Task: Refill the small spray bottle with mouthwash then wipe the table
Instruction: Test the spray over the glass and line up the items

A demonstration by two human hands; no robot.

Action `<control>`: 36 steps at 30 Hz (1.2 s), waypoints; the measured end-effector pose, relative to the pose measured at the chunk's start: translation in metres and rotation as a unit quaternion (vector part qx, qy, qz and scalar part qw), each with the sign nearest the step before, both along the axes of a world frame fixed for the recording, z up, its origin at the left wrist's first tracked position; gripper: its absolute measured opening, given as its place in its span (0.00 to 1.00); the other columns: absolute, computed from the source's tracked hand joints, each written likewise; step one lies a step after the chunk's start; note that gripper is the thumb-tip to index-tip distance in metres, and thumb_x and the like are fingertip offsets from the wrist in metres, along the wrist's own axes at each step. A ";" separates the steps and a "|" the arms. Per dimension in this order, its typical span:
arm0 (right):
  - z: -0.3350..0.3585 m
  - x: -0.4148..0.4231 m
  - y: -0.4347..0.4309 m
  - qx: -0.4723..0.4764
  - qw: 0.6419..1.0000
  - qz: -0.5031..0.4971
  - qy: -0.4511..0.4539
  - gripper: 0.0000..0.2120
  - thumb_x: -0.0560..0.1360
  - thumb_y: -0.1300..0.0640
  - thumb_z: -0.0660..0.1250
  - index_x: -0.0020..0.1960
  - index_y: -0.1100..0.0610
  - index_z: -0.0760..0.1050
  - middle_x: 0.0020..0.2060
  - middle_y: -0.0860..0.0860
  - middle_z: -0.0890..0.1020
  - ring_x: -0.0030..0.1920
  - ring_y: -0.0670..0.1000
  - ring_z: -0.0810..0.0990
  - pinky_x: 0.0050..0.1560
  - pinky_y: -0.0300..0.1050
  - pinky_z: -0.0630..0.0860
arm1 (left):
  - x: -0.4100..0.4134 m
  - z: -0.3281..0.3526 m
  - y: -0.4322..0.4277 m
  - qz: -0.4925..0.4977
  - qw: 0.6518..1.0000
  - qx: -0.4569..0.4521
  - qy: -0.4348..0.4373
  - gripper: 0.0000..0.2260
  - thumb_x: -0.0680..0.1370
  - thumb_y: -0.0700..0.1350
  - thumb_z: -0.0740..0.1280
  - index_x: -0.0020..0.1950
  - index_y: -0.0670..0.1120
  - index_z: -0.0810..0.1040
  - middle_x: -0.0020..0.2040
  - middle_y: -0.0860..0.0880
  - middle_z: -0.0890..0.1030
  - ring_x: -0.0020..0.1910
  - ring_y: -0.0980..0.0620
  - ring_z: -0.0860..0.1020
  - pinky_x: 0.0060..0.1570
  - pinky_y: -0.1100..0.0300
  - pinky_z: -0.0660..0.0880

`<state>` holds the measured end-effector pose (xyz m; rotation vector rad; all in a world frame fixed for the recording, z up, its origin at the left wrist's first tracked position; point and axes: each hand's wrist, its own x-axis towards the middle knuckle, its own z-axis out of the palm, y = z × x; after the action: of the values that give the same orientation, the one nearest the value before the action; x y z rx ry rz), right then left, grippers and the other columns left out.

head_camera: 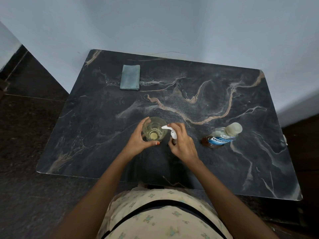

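A clear drinking glass point(154, 129) with a little pale liquid at its bottom stands on the dark marble table point(172, 104). My left hand point(139, 140) wraps around its left side. My right hand point(183, 144) grips the small spray bottle point(173, 135); its white pump head points left over the glass rim, and the bottle's body is mostly hidden by my fingers. To the right stands the mouthwash bottle point(222, 137), clear with a blue label, amber liquid low inside and its cap on. A folded grey-blue cloth point(130, 77) lies at the table's far left.
The table sits in a corner against pale blue walls. Dark floor shows to the left and at the right edge. My torso in patterned cloth is at the near table edge.
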<state>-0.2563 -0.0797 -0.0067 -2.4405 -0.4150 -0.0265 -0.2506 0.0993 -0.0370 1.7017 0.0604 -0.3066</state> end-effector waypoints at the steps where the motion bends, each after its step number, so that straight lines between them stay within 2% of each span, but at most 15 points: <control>1: 0.000 -0.001 0.000 0.007 1.000 0.003 0.006 0.30 0.69 0.67 0.66 0.61 0.45 0.56 0.58 0.57 0.71 0.39 0.55 0.77 0.35 0.52 0.78 | 0.000 0.000 0.000 0.000 1.000 0.000 -0.001 0.43 0.55 0.54 0.76 0.66 0.58 0.60 0.67 0.53 0.68 0.65 0.58 0.68 0.66 0.56 0.66; 3: 0.001 -0.002 0.001 0.032 0.999 -0.007 0.025 0.32 0.71 0.66 0.66 0.65 0.45 0.55 0.60 0.55 0.70 0.42 0.53 0.78 0.38 0.51 0.77 | 0.000 0.000 -0.001 0.000 1.000 -0.001 -0.002 0.43 0.55 0.54 0.76 0.66 0.57 0.60 0.67 0.53 0.68 0.65 0.57 0.68 0.66 0.56 0.66; 5: 0.002 -0.002 0.001 0.064 0.996 -0.031 0.059 0.30 0.72 0.65 0.66 0.68 0.50 0.57 0.59 0.54 0.71 0.44 0.50 0.76 0.42 0.49 0.75 | 0.000 0.001 -0.001 0.000 1.000 0.000 -0.001 0.43 0.55 0.54 0.76 0.66 0.58 0.60 0.67 0.53 0.68 0.66 0.57 0.68 0.66 0.56 0.66; 7: 0.001 0.000 -0.001 0.073 0.993 -0.036 0.080 0.22 0.73 0.64 0.65 0.65 0.57 0.64 0.53 0.54 0.73 0.44 0.49 0.73 0.44 0.48 0.73 | 0.000 0.001 0.000 0.002 1.000 -0.001 0.002 0.42 0.55 0.53 0.76 0.65 0.59 0.60 0.67 0.53 0.68 0.66 0.58 0.68 0.66 0.57 0.66; 9: -0.002 0.004 -0.004 0.064 0.993 -0.041 0.087 0.16 0.73 0.64 0.66 0.58 0.62 0.68 0.44 0.54 0.73 0.41 0.49 0.72 0.42 0.44 0.71 | 0.000 0.000 0.000 0.002 1.000 0.000 0.006 0.43 0.56 0.51 0.77 0.66 0.59 0.60 0.68 0.52 0.67 0.66 0.57 0.68 0.66 0.57 0.66; 12: -0.010 0.010 -0.007 0.078 0.991 -0.070 0.085 0.14 0.71 0.64 0.68 0.53 0.66 0.69 0.41 0.53 0.71 0.42 0.50 0.70 0.42 0.34 0.64 | 0.001 -0.001 0.001 0.002 1.000 0.003 0.006 0.42 0.59 0.43 0.79 0.67 0.57 0.60 0.69 0.50 0.66 0.66 0.55 0.67 0.66 0.57 0.66; 15: -0.013 0.015 -0.009 0.096 0.986 -0.098 0.091 0.16 0.70 0.63 0.70 0.54 0.66 0.68 0.45 0.58 0.72 0.47 0.53 0.70 0.47 0.36 0.63 | 0.002 -0.001 0.000 0.005 1.000 0.004 0.003 0.41 0.62 0.36 0.76 0.69 0.52 0.60 0.69 0.49 0.66 0.66 0.54 0.67 0.63 0.61 0.67; 19: -0.011 0.021 -0.012 0.137 0.980 -0.108 0.094 0.16 0.68 0.65 0.72 0.51 0.64 0.68 0.45 0.59 0.72 0.48 0.57 0.71 0.49 0.47 0.68 | 0.002 0.000 -0.001 0.005 1.000 0.006 0.007 0.40 0.63 0.35 0.76 0.69 0.52 0.60 0.67 0.51 0.66 0.66 0.54 0.67 0.62 0.62 0.67; 23: -0.010 0.025 -0.016 0.169 0.975 -0.093 0.113 0.20 0.67 0.65 0.73 0.48 0.54 0.63 0.47 0.58 0.72 0.48 0.53 0.71 0.48 0.41 0.67 | 0.002 -0.002 0.001 0.004 1.000 0.007 0.009 0.41 0.62 0.36 0.76 0.69 0.52 0.59 0.69 0.50 0.65 0.67 0.53 0.67 0.65 0.58 0.67; 26: -0.011 0.023 -0.018 0.174 0.977 -0.077 0.096 0.22 0.65 0.67 0.73 0.48 0.55 0.63 0.47 0.54 0.68 0.48 0.49 0.68 0.48 0.29 0.65 | 0.002 -0.001 0.000 0.005 1.000 0.007 0.010 0.41 0.63 0.36 0.76 0.69 0.53 0.59 0.69 0.49 0.65 0.66 0.54 0.67 0.64 0.58 0.66; 28: -0.012 0.021 -0.019 0.178 0.977 -0.070 0.089 0.22 0.65 0.69 0.72 0.48 0.56 0.64 0.48 0.53 0.67 0.49 0.49 0.68 0.49 0.25 0.64 | 0.002 -0.001 0.000 0.006 1.000 0.006 0.009 0.40 0.63 0.36 0.76 0.68 0.54 0.60 0.69 0.49 0.65 0.66 0.53 0.67 0.65 0.58 0.66; 30: -0.013 0.019 -0.022 0.172 0.979 -0.070 0.084 0.21 0.65 0.69 0.72 0.49 0.56 0.65 0.49 0.52 0.67 0.52 0.50 0.68 0.52 0.30 0.64 | 0.002 -0.001 0.000 0.006 1.000 0.005 0.008 0.40 0.63 0.36 0.76 0.67 0.55 0.60 0.69 0.50 0.65 0.66 0.54 0.67 0.64 0.59 0.66; 33: -0.016 0.016 -0.027 0.158 0.979 -0.086 0.091 0.18 0.65 0.67 0.72 0.50 0.58 0.68 0.51 0.50 0.67 0.56 0.50 0.66 0.58 0.42 0.64 | 0.003 -0.002 0.000 0.004 1.000 0.001 0.012 0.41 0.63 0.35 0.76 0.68 0.54 0.59 0.68 0.51 0.66 0.65 0.54 0.68 0.63 0.62 0.66; 36: -0.015 0.013 -0.033 0.169 0.975 -0.092 0.111 0.21 0.65 0.67 0.73 0.54 0.60 0.69 0.54 0.51 0.66 0.60 0.50 0.65 0.62 0.43 0.61 | 0.003 -0.004 0.000 0.005 1.000 -0.003 0.013 0.41 0.63 0.35 0.76 0.68 0.55 0.59 0.68 0.51 0.66 0.66 0.53 0.68 0.61 0.63 0.68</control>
<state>-0.2428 -0.1123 -0.0218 -2.1073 -0.0745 0.0893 -0.2474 0.0998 -0.0409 1.6906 0.0860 -0.3212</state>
